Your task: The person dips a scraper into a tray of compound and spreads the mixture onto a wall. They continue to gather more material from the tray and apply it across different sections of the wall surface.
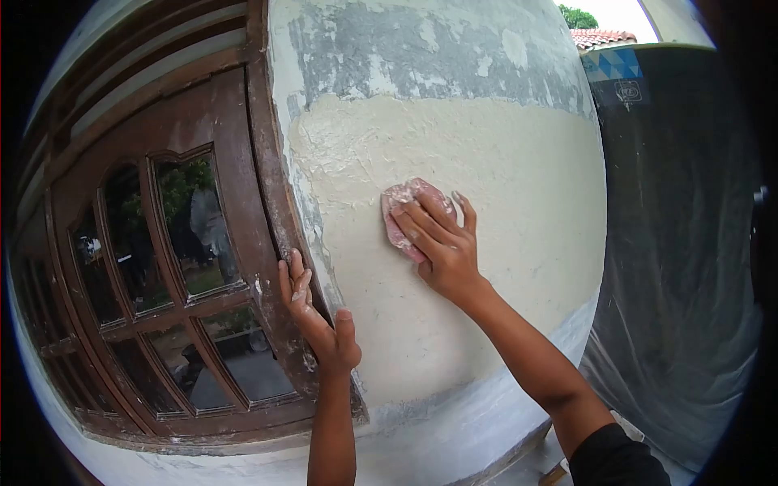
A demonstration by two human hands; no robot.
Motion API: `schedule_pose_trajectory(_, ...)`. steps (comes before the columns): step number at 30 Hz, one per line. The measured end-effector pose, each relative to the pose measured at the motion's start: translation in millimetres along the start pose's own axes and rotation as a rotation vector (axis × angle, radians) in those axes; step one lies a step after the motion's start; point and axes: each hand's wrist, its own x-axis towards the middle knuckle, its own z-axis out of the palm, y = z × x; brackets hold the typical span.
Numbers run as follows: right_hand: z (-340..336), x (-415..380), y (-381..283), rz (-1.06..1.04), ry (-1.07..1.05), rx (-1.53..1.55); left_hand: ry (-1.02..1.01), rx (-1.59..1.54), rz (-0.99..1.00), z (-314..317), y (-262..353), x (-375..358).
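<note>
My right hand (446, 243) presses a pink sponge (397, 198) smeared with pale paste against the wall. Its fingers lie over the sponge, with the little finger lifted off to the right. Under it spreads a wide cream-coloured coat (519, 178) of plaster, rougher at the upper left and smoother to the right. My left hand (320, 316) is open at the brown wooden window frame (263, 146), its fingers pointing up and the thumb apart. White residue marks the fingertips of both hands.
Left of the wall is a brown wooden window with glass panes (194, 227). Grey, patchy old surface (446, 49) shows above the cream coat. A dark, plastic-covered panel (673, 202) stands at the right. Red roof tiles (600, 37) show behind it.
</note>
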Motion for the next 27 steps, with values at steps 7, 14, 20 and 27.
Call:
schedule_pose_trajectory(7,18,57,16,-0.002,0.103,-0.079,0.006,-0.032,0.009,-1,-3,0)
schedule_pose_trajectory(14,-8,2,-3,0.014,0.004,-0.054,0.016,-0.040,-0.008,2,-1,0)
schedule_pose_trajectory(20,26,57,1,0.049,0.049,-0.049,0.005,-0.043,-0.011,0,-3,-2)
schedule_pose_trajectory(27,0,24,-27,0.055,0.103,0.008,0.024,-0.059,0.002,1,-3,0)
